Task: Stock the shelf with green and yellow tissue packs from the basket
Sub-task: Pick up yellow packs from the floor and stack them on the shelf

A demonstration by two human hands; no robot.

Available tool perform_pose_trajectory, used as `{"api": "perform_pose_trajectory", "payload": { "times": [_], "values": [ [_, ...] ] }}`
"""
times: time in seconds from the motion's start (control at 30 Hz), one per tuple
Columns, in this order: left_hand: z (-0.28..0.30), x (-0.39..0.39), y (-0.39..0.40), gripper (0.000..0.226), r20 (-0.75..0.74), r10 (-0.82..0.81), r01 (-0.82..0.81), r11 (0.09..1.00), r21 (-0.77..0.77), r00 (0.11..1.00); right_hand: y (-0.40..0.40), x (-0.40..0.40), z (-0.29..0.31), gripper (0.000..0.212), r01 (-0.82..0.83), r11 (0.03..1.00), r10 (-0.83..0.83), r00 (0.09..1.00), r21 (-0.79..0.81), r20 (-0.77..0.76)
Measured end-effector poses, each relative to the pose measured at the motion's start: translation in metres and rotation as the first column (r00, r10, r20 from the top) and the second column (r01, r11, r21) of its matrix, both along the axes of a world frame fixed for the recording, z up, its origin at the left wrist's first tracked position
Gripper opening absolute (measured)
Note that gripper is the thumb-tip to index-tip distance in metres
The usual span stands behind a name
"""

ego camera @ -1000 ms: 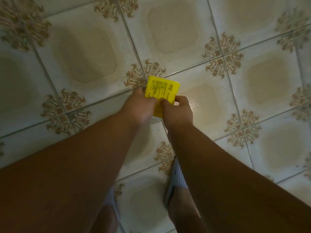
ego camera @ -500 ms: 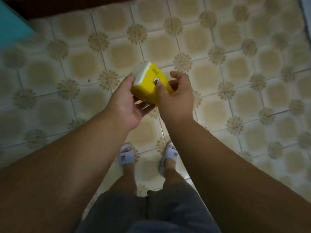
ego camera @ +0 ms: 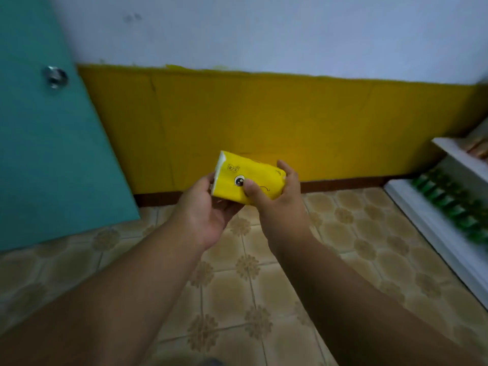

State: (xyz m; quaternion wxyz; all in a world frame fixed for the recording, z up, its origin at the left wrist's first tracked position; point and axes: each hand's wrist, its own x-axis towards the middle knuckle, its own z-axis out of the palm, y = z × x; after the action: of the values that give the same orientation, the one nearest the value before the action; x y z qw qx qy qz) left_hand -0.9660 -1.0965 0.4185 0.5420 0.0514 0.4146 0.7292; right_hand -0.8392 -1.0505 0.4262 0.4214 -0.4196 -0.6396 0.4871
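Head camera, the only view I have: both of my hands meet at mid-frame on one yellow tissue pack (ego camera: 250,180), held in the air above the tiled floor (ego camera: 264,286) and in front of the wall. My left hand (ego camera: 208,215) lies palm-up under the pack's left end, with the thumb touching its white end face; the fingers are hidden beneath the pack, so I cannot say how far they curl. My right hand (ego camera: 280,199) grips the right end, thumb pressed on the front face just beside a printed cartoon eye, fingers wrapped over the top and far edge. The pack is tilted, its white end higher and to the left, its right end lower inside my right hand.

At the right edge stands a white shelf (ego camera: 422,220), well apart from my hands. On its lower level I see a row of green tissue packs (ego camera: 454,207), blurred, running away along the board. An upper board shows above it, and something pale sits there, too blurred to name.

Behind the pack the wall is painted in a yellow band (ego camera: 290,122) with pale blue-white above it. A teal door (ego camera: 47,141) fills the left side, with a round metal knob (ego camera: 56,77).
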Motion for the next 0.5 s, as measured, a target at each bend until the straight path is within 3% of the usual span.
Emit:
{"api": "perform_pose_trajectory", "payload": {
  "times": [0.17, 0.3, 0.4, 0.5],
  "values": [
    [0.055, -0.032, -0.028, 0.040, -0.240, 0.175, -0.138, 0.977, 0.165, 0.955, -0.011, -0.038, 0.049, 0.078, -0.073, 0.974, 0.093, 0.992, 0.215, -0.083],
    [0.081, -0.047, -0.050, 0.076, -0.410, 0.241, -0.166, 0.963, 0.211, 0.879, -0.016, -0.065, 0.071, 0.075, -0.178, 0.928, 0.219, 0.971, 0.329, -0.092],
    [0.093, -0.053, -0.062, 0.088, -0.644, 0.289, -0.253, 0.956, 0.150, 0.709, -0.015, -0.082, 0.079, 0.074, -0.261, 0.889, 0.322, 0.941, 0.376, -0.109],
    [0.100, -0.054, -0.071, 0.070, -0.802, 0.342, -0.426, 0.896, 0.122, 0.490, -0.014, -0.091, 0.085, 0.075, -0.348, 0.845, 0.430, 0.894, 0.406, -0.129]
  ]
}}
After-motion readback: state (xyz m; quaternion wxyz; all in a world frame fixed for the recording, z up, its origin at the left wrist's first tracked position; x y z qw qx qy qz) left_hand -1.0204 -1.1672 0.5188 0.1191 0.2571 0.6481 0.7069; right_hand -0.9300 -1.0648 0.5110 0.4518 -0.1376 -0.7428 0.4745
